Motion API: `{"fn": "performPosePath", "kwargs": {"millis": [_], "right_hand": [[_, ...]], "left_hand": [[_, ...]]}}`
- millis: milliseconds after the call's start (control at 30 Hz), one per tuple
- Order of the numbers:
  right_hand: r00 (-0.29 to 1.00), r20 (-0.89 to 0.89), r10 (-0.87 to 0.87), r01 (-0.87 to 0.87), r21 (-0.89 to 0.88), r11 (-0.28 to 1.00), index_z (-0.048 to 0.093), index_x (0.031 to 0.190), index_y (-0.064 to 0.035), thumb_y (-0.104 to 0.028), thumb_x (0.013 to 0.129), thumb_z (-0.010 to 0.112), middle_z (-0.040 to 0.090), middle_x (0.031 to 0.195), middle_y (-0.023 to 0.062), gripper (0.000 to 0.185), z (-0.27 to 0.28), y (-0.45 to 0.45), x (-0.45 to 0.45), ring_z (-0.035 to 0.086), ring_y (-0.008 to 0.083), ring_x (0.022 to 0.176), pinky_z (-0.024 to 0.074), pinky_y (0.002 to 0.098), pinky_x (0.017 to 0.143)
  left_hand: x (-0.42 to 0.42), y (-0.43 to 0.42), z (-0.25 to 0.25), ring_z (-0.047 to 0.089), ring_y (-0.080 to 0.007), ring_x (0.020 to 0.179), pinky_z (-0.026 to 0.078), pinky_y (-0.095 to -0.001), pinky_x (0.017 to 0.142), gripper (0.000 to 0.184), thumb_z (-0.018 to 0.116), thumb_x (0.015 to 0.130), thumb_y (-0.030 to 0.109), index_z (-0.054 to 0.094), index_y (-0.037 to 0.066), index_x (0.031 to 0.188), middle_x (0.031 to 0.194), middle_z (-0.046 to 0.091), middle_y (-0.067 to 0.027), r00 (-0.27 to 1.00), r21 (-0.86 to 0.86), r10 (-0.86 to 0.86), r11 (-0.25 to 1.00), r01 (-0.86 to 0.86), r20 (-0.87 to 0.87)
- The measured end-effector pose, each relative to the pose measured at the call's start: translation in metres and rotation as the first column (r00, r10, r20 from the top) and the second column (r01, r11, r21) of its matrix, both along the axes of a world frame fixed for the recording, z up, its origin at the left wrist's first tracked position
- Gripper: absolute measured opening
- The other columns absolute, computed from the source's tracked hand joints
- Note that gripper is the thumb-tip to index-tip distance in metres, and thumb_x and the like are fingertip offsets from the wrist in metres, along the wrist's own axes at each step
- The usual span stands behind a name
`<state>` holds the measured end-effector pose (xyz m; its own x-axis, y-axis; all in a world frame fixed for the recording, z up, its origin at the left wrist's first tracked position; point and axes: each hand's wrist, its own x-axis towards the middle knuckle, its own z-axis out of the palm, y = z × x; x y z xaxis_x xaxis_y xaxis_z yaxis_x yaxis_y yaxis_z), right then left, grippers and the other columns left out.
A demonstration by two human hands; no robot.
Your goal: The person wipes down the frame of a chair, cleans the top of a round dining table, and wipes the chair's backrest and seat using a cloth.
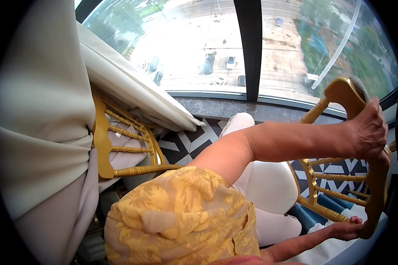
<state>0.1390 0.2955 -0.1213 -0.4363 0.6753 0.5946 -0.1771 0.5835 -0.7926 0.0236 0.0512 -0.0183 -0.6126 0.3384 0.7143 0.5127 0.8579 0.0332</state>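
Observation:
Reaching out from the yellow patterned sleeve, my left hand (372, 130) is closed on the top rail of a gold chair back (347, 95) at the right. Lower down, my right hand (347, 229) grips the other end of the same chair back, fingers wrapped round it. Gold spindles (340, 177) run between the rails. The chair's white seat (272, 185) lies under my left forearm. A small grey piece (360, 88) shows at the rail's upper corner; what it is I cannot tell.
A second gold chair (102, 137) stands at the left, partly behind a cream curtain (40, 88). Beyond the sill (216, 107) is a large window with a dark frame post (248, 53). Black-and-white patterned floor (181, 143) shows between the chairs. Blue fabric (311, 218) lies at the lower right.

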Motion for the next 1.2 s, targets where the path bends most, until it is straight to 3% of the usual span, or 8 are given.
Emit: {"fn": "performPosePath", "kwargs": {"millis": [167, 367, 400, 500, 633, 900, 1033, 1200], "right_hand": [[1.0, -0.021, 0.009, -0.009, -0.013, 1.0, 0.054, 0.083, -0.0005, -0.032, 0.105, 0.042, 0.051, 0.075, 0.0084, 0.04, 0.002, -0.005, -0.001, 0.05, 0.0151, 0.065, 0.0452, 0.026, 0.065], [0.986, -0.122, 0.117, -0.132, -0.127, 0.983, 0.047, 0.089, -0.0044, -0.032, 0.105, 0.045, 0.041, 0.081, 0.0028, 0.032, 0.007, -0.014, 0.002, 0.039, 0.0129, 0.067, 0.0366, 0.0268, 0.062], [0.987, -0.101, 0.128, -0.138, -0.093, 0.986, 0.048, 0.094, -0.0044, -0.032, 0.105, 0.044, 0.041, 0.081, 0.0025, 0.03, 0.008, -0.012, 0.002, 0.039, 0.0122, 0.067, 0.0356, 0.0253, 0.061], [0.985, -0.097, 0.144, -0.15, -0.059, 0.987, 0.052, 0.104, -0.0035, -0.029, 0.107, 0.041, 0.042, 0.081, 0.0021, 0.028, 0.005, -0.008, 0.003, 0.039, 0.0107, 0.067, 0.036, 0.0239, 0.061], [0.978, -0.126, 0.167, -0.181, -0.107, 0.978, 0.052, 0.106, -0.0028, -0.031, 0.106, 0.042, 0.042, 0.081, 0.0023, 0.03, -0.003, 0.001, 0.001, 0.04, 0.0104, 0.068, 0.0371, 0.024, 0.062], [0.972, -0.138, 0.191, -0.207, -0.115, 0.972, 0.053, 0.114, -0.0015, -0.029, 0.106, 0.042, 0.04, 0.081, 0.0015, 0.03, -0.003, 0.0, 0.002, 0.038, 0.0105, 0.068, 0.0359, 0.0241, 0.062], [0.954, -0.181, 0.238, -0.27, -0.178, 0.946, 0.05, 0.11, -0.0022, -0.026, 0.106, 0.042, 0.039, 0.081, 0.0005, 0.026, -0.004, -0.002, 0.002, 0.038, 0.0102, 0.07, 0.0352, 0.0241, 0.065], [0.952, -0.179, 0.248, -0.277, -0.161, 0.947, 0.049, 0.111, -0.0052, -0.032, 0.107, 0.042, 0.04, 0.085, 0.0002, 0.028, 0.001, -0.004, 0.004, 0.039, 0.0091, 0.07, 0.0353, 0.0229, 0.065]], "left_hand": [[-0.002, 0.024, 0.003, 0.058, -0.0218, 0.064, 0.032, -0.0416, 0.074, 0.079, 0.043, 0.082, 0.078, 0.068, 0.004, 0.074, 0.066, 0.061, -0.0096, 0.971, -0.003, -0.19, 0.981, 0.193, 0.147], [0.001, -0.014, 0.001, 0.056, -0.0185, 0.064, 0.035, -0.0414, 0.08, 0.067, 0.044, 0.091, 0.068, 0.065, 0.006, 0.083, 0.067, 0.059, -0.005, 0.995, -0.168, -0.083, 0.983, 0.072, -0.058], [-0.004, -0.026, -0.005, 0.055, -0.017, 0.063, 0.036, -0.0414, 0.079, 0.064, 0.044, 0.093, 0.066, 0.068, 0.007, 0.088, 0.067, 0.057, -0.0034, 0.962, -0.166, -0.063, 0.986, 0.019, -0.264], [0.002, -0.06, 0.014, 0.056, -0.0144, 0.056, 0.041, -0.033, 0.052, 0.068, 0.039, 0.094, 0.067, 0.067, 0.005, 0.089, 0.068, 0.059, -0.0062, 0.988, -0.218, -0.096, 0.974, 0.067, -0.122], [0.011, -0.098, 0.021, 0.054, -0.0141, 0.047, 0.044, -0.0331, 0.045, 0.066, 0.036, 0.095, 0.067, 0.06, 0.009, 0.076, 0.061, 0.057, -0.0035, 0.984, -0.189, 0.039, 0.982, -0.005, 0.176], [0.025, -0.112, -0.003, 0.06, -0.0265, 0.052, 0.045, -0.0354, 0.05, 0.054, 0.047, 0.098, 0.056, 0.057, 0.007, 0.078, 0.065, 0.06, -0.009, 0.986, 0.117, 0.144, 0.981, -0.153, 0.081], [0.026, -0.1, -0.029, 0.058, -0.0131, 0.059, 0.046, -0.0311, 0.054, 0.038, 0.051, 0.102, 0.041, 0.06, 0.005, 0.092, 0.069, 0.058, -0.0053, 0.988, 0.718, 0.028, 0.685, -0.127, 0.149], [0.03, -0.087, -0.052, 0.057, -0.01, 0.067, 0.047, -0.025, 0.059, 0.044, 0.047, 0.103, 0.045, 0.055, 0.002, 0.099, 0.079, 0.06, -0.0043, 0.983, 0.927, -0.181, 0.372, 0.04, 0.03]]}}
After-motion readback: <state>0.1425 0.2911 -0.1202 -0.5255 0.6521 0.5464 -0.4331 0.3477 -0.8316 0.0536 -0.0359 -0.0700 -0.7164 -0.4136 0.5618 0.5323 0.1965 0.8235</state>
